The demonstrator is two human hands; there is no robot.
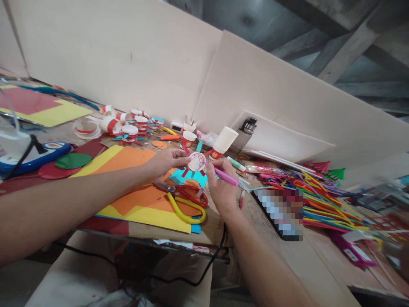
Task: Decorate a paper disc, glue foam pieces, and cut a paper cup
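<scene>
My left hand [171, 162] pinches the left edge of a paper-cup turtle [196, 162], a white cup base with red and blue paper strips sticking out around it. Pinkish shell lines are drawn on its round face. In my right hand [223, 185] is a pink marker [226, 176], its tip end at the right edge of the turtle. Below my hands lie scissors with yellow handles [174, 204] and a red-handled pair [194, 194], on orange and yellow paper sheets [137, 213]. A blue paper piece [198, 179] shows just under the turtle.
Behind my hands stand a stack of paper cups [225, 143] and a cup holding tools [189, 126]. Several cup pieces [111, 125] lie at the back left. To the right are a phone [277, 213] and many coloured pipe cleaners [326, 204]. A cable [204, 275] hangs below the table's front edge.
</scene>
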